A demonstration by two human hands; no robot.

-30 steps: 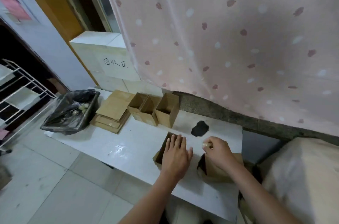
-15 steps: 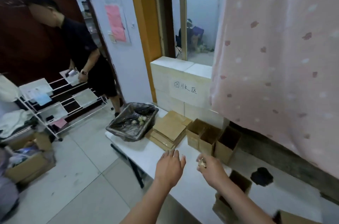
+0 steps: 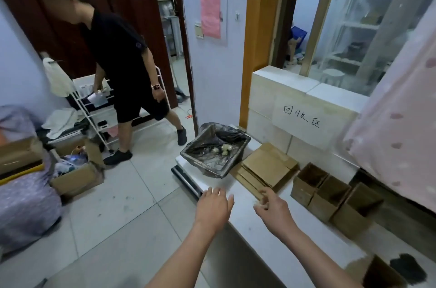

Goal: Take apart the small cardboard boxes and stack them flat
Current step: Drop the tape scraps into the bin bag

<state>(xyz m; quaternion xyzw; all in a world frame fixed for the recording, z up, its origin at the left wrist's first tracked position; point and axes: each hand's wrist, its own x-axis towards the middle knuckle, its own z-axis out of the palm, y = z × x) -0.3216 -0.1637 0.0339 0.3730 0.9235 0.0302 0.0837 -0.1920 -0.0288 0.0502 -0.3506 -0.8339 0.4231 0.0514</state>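
Head swung left from the box I was pressing; left hand point(image 3: 215, 207) now spread empty, right hand point(image 3: 271, 208) pinching a small scrap point(image 3: 259, 205), 3 boxes point(image 3: 335, 198) still standing.

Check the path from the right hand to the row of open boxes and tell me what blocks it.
Nothing visible blocks it. The right hand hovers over bare white table, and the three open boxes stand just to its right. The flat stack lies beyond, off that path.

Bare table point(image 3: 213, 184) between bin point(image 3: 213, 152) and flattened stack point(image 3: 265, 167).
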